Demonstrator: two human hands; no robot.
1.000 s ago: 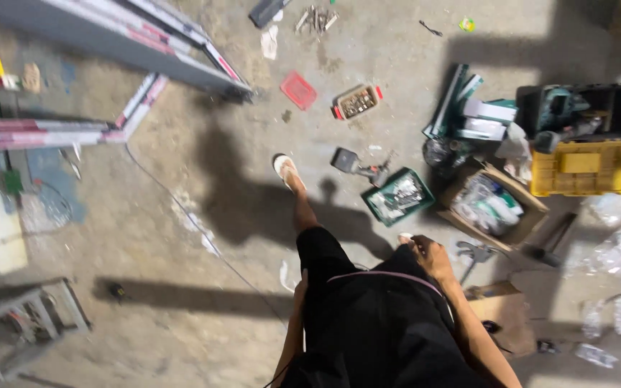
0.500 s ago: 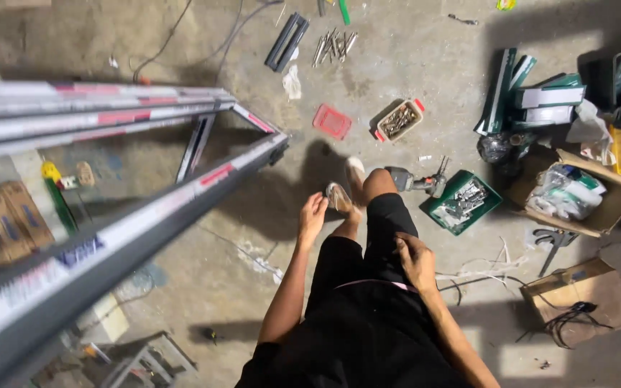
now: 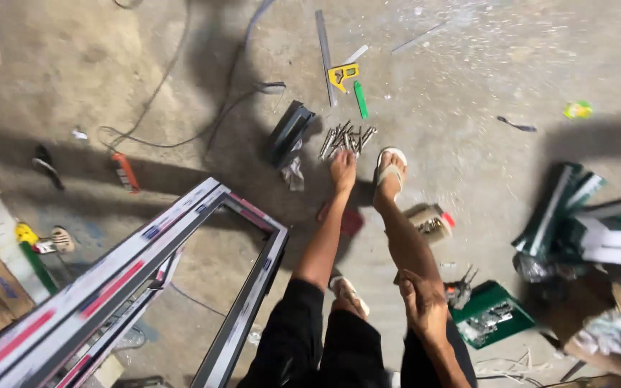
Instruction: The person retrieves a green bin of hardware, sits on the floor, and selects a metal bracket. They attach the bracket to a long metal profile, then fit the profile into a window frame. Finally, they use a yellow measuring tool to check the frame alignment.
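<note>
Near the middle of the frame, seen from the head camera, the left hand (image 3: 342, 171) reaches down to the concrete floor (image 3: 468, 86) with its arm stretched out from a black sleeve. Its fingers are spread loosely and lie at the near edge of a heap of metal screws (image 3: 346, 136); whether it has any of them pinched I cannot tell. Just right of that hand a foot in a pale sandal (image 3: 389, 169) stands on the floor.

Lower in the frame, right of centre, the right hand (image 3: 422, 305) is closed around the person's own bare leg near the knee, holding no object.

Above the screws lie a yellow square (image 3: 343, 74), a green marker (image 3: 360, 100) and a long metal strip (image 3: 323, 47). A dark metal profile piece (image 3: 290, 131) lies just left of the heap. At lower left a metal window frame (image 3: 203, 237) with red and blue tape runs diagonally. At lower right a green tray (image 3: 494, 316) holds small hardware, and a small box of screws (image 3: 431, 219) sits beside the leg.
</note>
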